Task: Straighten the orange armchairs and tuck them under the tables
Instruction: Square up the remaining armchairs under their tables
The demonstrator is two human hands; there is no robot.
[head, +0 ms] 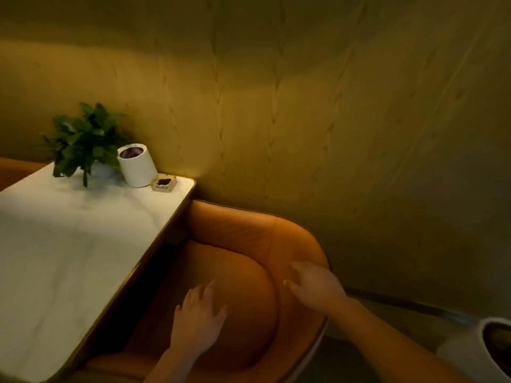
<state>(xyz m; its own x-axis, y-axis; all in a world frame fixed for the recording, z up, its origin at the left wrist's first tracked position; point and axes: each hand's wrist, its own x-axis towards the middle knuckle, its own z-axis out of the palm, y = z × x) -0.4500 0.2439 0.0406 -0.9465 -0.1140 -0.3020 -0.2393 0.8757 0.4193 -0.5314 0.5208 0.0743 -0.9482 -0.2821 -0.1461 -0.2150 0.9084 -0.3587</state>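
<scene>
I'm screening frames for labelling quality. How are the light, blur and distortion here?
Head view: dim, warm yellow light, brightest on the white table; the left hand and right hand over the orange armchair are softened by motion blur; deep shadow fills the gap beneath the table edge; the wide-angle lens bends the panel seams of the wall.

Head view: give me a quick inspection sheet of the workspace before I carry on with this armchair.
Surface: table, white top with a gold edge.
Job's things: orange armchair beside the table's right edge, its back close to the wall.
Clutter: potted plant, white cylindrical container and ashtray, grouped at the table's far corner.
Grippers: left hand open over the seat cushion; right hand open at the chair's inner back; contact unclear through blur.
Cables: nothing seen.
Surroundings: wood-panel wall; white pot on the floor, lower right.
</scene>
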